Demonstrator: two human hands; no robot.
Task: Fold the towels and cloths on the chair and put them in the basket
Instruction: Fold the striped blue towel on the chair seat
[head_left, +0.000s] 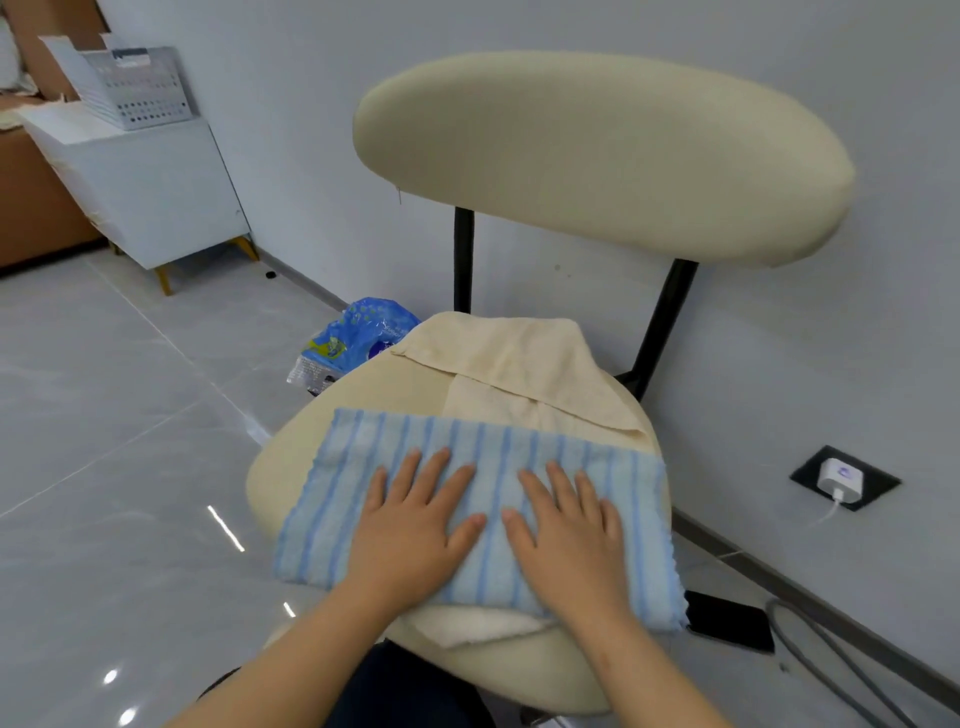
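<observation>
Head view, the only feed I had. The pale-blue striped terry towel (491, 561) lay across the front of the cream padded chair seat (291, 467) and looked folded once into a long band. Left hand (415, 525) and right hand (566, 530) were both flat on it, fingers straight and spread, palms pressing, gripping nothing. My read: smoothing a first fold, with at least one more fold due before it was basket-sized.

Behind it, touching its far edge, a cream cloth (524, 374) sat loosely doubled over, not neatly folded. A white fluffy cloth (478, 623) poked out under the blue towel's near edge; I couldn't tell its fold state.

The white perforated plastic basket (135, 88) sat on a white cabinet (150, 192) far left, well apart from the chair. I couldn't make out anything folded inside it from that angle. I judged it early: nothing visibly delivered, three pieces on the chair to do.
</observation>
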